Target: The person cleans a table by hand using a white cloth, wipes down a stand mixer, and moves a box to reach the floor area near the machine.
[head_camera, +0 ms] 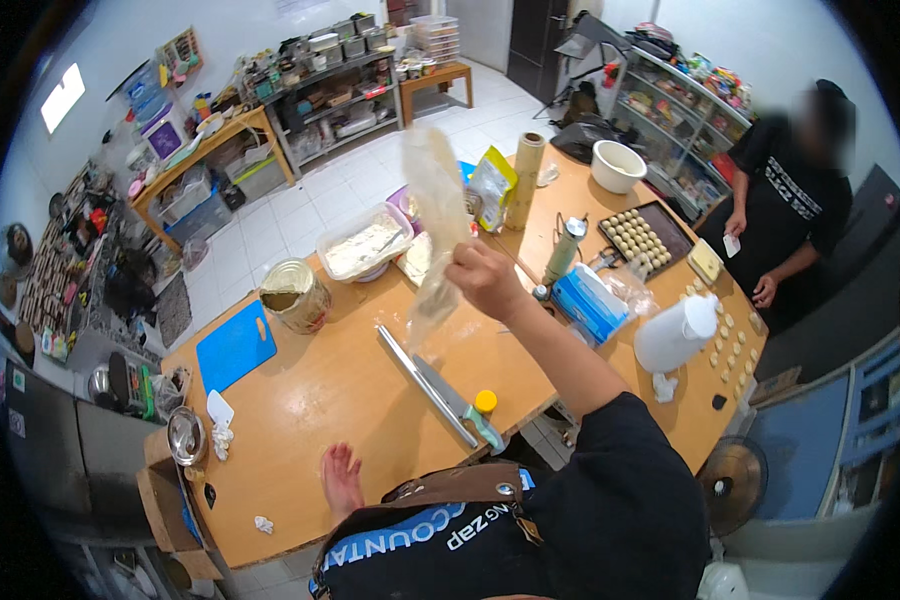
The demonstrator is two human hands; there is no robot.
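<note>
My right hand (487, 277) is raised over the middle of the table, gripping a limp, translucent plastic bag (435, 180) that is blurred. The bag hangs both above and below my fist. Low over the table's near edge, my left hand (341, 480) is empty with its fingers apart. Between my hands lie a metal rod (424, 386) and a knife (457, 401) with a mint-green handle, side by side. A yellow cap (485, 401) rests against the knife's area. Beyond the bag stands a plastic tub of white powder (367, 244), probably flour, partly beside a hidden item.
A blue cutting board (236, 345) and an opened tin can (296, 296) sit left. Rightward are a hand blender (566, 251), a tissue pack (589, 304), a white jug (675, 334) and a baking tray (671, 225) of dough balls. Another person (791, 172) stands at the right side.
</note>
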